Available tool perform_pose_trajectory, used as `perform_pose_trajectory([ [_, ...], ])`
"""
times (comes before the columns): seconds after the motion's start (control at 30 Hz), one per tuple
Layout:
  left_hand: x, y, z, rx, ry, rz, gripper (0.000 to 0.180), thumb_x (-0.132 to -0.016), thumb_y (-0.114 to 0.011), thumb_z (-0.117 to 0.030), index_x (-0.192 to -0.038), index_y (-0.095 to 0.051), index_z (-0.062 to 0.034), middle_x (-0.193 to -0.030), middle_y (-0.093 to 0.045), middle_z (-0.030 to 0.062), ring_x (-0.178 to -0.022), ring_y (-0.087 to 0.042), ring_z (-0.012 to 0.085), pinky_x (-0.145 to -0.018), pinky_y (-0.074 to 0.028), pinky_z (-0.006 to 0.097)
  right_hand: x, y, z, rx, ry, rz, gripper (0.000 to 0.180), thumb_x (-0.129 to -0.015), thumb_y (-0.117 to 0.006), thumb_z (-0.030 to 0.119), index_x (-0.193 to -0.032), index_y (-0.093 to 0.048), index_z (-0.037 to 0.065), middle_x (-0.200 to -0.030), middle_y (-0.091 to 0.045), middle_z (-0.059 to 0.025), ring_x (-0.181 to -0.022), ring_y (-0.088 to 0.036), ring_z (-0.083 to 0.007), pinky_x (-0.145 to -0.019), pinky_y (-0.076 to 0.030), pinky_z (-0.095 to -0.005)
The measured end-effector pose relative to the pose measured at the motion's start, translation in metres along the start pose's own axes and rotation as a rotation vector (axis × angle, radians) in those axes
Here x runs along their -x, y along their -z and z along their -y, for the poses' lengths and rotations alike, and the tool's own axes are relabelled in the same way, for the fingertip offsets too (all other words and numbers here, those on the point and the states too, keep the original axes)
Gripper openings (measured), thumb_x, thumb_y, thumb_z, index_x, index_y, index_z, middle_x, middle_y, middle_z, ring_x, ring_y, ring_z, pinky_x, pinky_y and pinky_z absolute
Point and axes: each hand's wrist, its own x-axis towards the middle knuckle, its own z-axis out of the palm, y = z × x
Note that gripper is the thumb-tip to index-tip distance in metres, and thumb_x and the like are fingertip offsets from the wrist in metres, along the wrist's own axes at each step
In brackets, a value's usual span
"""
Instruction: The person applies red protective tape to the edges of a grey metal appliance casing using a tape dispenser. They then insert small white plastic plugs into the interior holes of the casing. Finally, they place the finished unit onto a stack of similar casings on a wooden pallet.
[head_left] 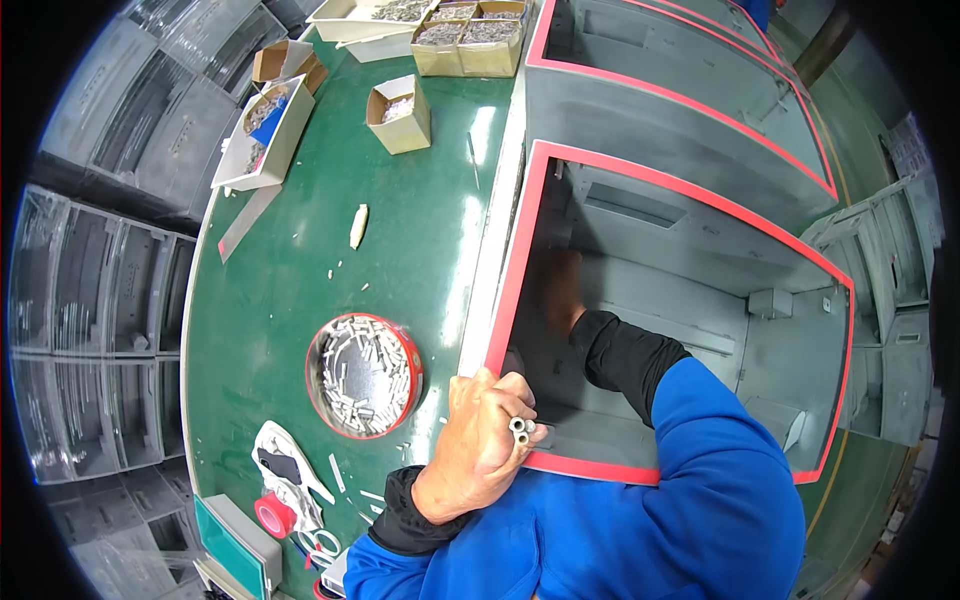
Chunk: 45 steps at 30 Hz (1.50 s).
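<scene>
My left hand (478, 440) is closed around a few small white tubes (521, 432), whose round hollow ends stick out past the fingers. It rests at the near-left corner of a grey metal box (640, 270) with red tape along its rim. Into this box reaches my right hand (561, 285), close to the left inner wall. Shadow and blur hide its fingers, so I cannot tell whether it holds anything. To the left of the box, on the green tabletop, stands a round red-rimmed tin (414, 378) with many loose white tubes (375, 350) in it.
Further grey boxes (640, 110) with red rims stand beyond. On the green table (290, 290) are a small carton (404, 130), white bins (280, 150), red tape (274, 514), scissors (318, 546) and a white cloth (280, 450). Wrapped grey housings (120, 290) are stacked at the left.
</scene>
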Motion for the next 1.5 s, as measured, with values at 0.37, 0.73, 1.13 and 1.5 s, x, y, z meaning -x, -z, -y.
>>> perform_pose_trajectory([
  [0.37,-0.002,-0.001,-0.001,-0.03,0.018,0.011,0.02,-0.08,-0.059,-0.014,-0.088,-0.043,-0.0055,-0.078,-0.05,0.0088,-0.067,-0.04,0.023,-0.069,-0.027,0.038,-0.001,0.002,0.001,-0.174,-0.187,-0.011,0.018,-0.09,-0.052,0.019,-0.099,-0.039,0.01,-0.089,-0.043,-0.0027,-0.076,-0.041,-0.0115,-0.07,-0.039,-0.0295],
  [0.73,-0.003,-0.002,-0.001,-0.041,-0.002,0.018,0.02,-0.08,-0.059,-0.012,-0.088,-0.042,-0.0052,-0.079,-0.051,0.009,-0.067,-0.04,0.0232,-0.07,-0.027,0.038,0.005,0.012,-0.017,0.012,0.068,0.188,0.022,-0.095,-0.045,0.031,-0.098,-0.046,0.009,-0.083,-0.045,-0.0006,-0.073,-0.042,-0.0102,-0.067,-0.039,-0.0276],
  [1.13,-0.003,-0.002,-0.003,-0.069,0.021,0.01,0.023,-0.075,-0.062,-0.007,-0.089,-0.044,-0.0056,-0.075,-0.049,0.0079,-0.067,-0.04,0.0243,-0.068,-0.027,0.038,0.006,-0.002,0.012,-0.202,-0.315,0.129,0.021,-0.097,-0.037,0.027,-0.093,-0.047,0.009,-0.071,-0.05,-0.0029,-0.06,-0.047,-0.0134,-0.057,-0.04,-0.0286],
  [1.5,-0.002,-0.005,-0.003,-0.098,0.008,-0.033,0.024,-0.074,-0.059,-0.003,-0.092,-0.044,-0.0049,-0.078,-0.049,0.008,-0.067,-0.04,0.0235,-0.068,-0.028,0.037,-0.001,0.01,0.004,-0.29,-0.475,0.207,0.023,-0.096,-0.035,0.025,-0.103,-0.047,0.006,-0.091,-0.053,-0.0091,-0.084,-0.051,-0.0183,-0.075,-0.043,-0.0319],
])
